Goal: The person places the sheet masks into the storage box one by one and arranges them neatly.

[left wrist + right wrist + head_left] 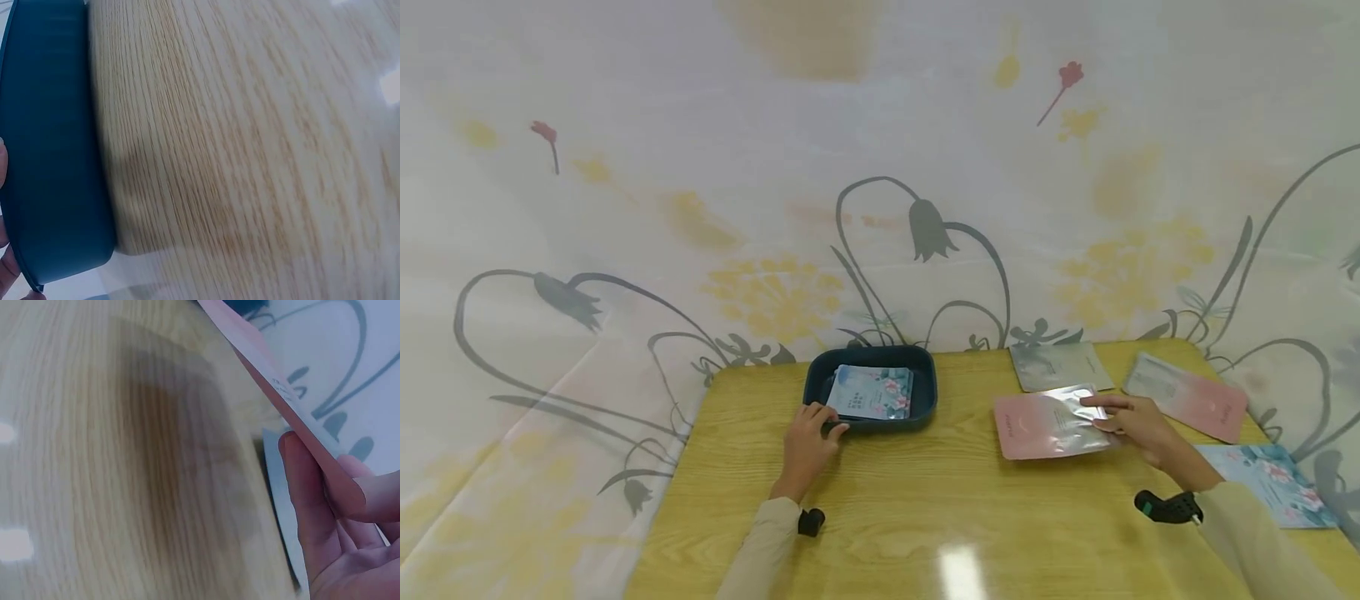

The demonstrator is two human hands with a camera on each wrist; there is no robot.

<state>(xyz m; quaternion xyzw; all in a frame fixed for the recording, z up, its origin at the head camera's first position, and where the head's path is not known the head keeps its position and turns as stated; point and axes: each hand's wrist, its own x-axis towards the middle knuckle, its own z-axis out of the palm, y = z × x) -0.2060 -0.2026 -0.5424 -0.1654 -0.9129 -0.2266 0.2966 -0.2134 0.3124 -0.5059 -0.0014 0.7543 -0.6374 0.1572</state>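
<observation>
My left hand (807, 446) holds the front left corner of a dark blue tray (925, 412), fingers over its rim. In the left wrist view the tray's outer wall (53, 137) fills the left side, with fingertips at its edge. Inside the tray lies a light blue floral sheet mask packet (868, 392). My right hand (1138, 425) pinches a pink and silver sheet mask packet (1037, 425) by its right end. The right wrist view shows this packet (281, 394) edge-on, raised above the table between thumb and fingers.
A silver packet (1056, 365) lies behind the held one. To its right rests another pink and silver packet (1198, 396). A blue floral packet (1270, 479) is partly under the right forearm. The wooden table (880, 508) meets a flower-patterned cloth (880, 275) at the back.
</observation>
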